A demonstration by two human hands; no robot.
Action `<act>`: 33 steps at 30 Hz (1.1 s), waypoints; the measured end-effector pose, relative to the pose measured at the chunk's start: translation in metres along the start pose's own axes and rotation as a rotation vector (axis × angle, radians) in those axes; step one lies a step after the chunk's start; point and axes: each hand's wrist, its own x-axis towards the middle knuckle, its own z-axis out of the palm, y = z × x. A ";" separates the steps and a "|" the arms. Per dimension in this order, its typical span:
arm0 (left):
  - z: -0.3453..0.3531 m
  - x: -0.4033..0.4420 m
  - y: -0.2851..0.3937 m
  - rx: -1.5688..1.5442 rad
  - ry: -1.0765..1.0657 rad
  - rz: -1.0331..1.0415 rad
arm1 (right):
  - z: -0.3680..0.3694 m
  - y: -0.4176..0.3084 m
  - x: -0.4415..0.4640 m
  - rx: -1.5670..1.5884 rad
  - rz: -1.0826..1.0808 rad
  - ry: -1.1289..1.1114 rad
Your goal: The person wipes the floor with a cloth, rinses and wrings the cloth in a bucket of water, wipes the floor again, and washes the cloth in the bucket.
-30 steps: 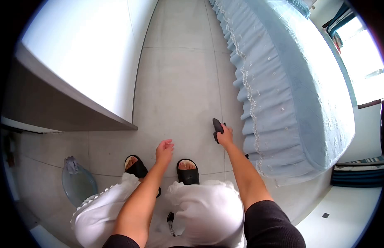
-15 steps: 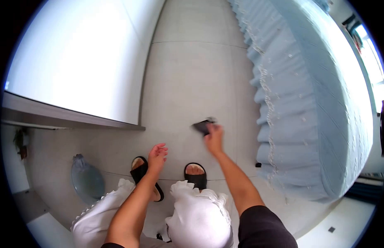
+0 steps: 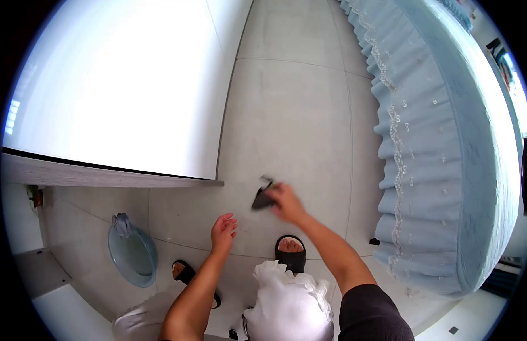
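My right hand is closed on a dark, pointed, shoe-like thing with a loose strap, fingers wrapped on its near side; blur softens its outline, so I take it for a shoe without being sure. Taking the black open-toed slipper on my right foot as my mark, the dark thing lies beyond it and a little to its left, while my right hand is almost straight beyond it. So the thing sticks out leftward from my grip, its long axis slanting, as far as I can make out, with the pointed end down toward my left hand. That hand is left of the slipper and slightly beyond it, fingers loosely curled and apart with nothing in them; it is near the point, but my right hand is the one touching the thing. Whether the thing meets the pale tiled floor I cannot tell. Well left of the slipper sits a translucent blue plastic basin with a grey cloth bunched at its rim. Half a second ago the dark thing was farther beyond the slipper and slightly to its right; now it has swung across to the left and come nearer.
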 end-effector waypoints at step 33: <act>-0.056 -0.041 -0.011 -0.010 -0.116 0.070 | 0.032 -0.057 -0.026 -0.272 0.238 -0.093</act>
